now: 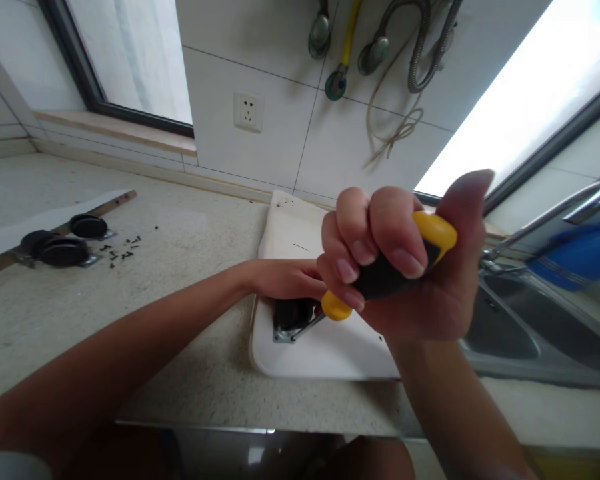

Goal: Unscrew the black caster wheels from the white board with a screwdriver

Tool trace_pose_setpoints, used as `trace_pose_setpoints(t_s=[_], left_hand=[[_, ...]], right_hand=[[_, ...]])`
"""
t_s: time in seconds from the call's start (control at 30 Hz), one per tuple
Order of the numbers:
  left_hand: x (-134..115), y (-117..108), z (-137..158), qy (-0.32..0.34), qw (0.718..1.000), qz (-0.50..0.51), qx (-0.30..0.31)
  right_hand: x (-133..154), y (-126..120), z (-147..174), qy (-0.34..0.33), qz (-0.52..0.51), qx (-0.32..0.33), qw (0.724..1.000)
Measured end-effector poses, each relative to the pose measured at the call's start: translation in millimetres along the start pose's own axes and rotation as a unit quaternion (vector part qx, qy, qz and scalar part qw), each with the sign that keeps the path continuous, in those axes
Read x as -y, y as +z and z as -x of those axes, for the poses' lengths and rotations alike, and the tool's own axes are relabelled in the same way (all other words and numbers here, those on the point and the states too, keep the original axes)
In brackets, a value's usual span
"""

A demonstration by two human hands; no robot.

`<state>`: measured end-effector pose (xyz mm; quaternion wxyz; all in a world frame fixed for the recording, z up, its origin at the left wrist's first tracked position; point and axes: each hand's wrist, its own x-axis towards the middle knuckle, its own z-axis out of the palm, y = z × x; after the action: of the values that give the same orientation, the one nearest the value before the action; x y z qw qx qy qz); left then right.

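My right hand (405, 267) is closed around the yellow and black handle of a screwdriver (390, 277). The shaft slants down to the left, and its tip meets a corner of the metal mounting plate of a black caster (293, 313). That caster sits near the front left corner of a white panel (330, 350) with rounded corners. My left hand (290, 279) rests over the caster and holds it from behind. Its fingertips are partly hidden by my right hand and the screwdriver handle.
On the speckled countertop (205, 233), several black casters (65, 252) lie at left beside a long strip and loose dark screws (123, 252). At right are a metal sink (505, 320), a faucet (545, 227) and a blue object (580, 253). Pipes and a socket (249, 112) line the wall.
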<state>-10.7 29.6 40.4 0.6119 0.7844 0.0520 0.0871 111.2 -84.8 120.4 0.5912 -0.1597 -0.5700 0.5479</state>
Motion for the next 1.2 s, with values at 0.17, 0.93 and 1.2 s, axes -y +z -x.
trace_pose_setpoints(t_s=[0.17,0.93,1.2], left_hand=[[2,3,4,0.008,0.997,-0.036,-0.061],[49,159,103,-0.086,0.799,-0.003,-0.595],[40,172,83,-0.105,0.831,0.128,-0.53]], right_hand=[[-5,17,7,-0.075,0.013,-0.099,0.992],[-9,25,52,-0.151,0.341,-0.243,0.895],[33,26,66,-0.021,0.56,-0.211,0.801]])
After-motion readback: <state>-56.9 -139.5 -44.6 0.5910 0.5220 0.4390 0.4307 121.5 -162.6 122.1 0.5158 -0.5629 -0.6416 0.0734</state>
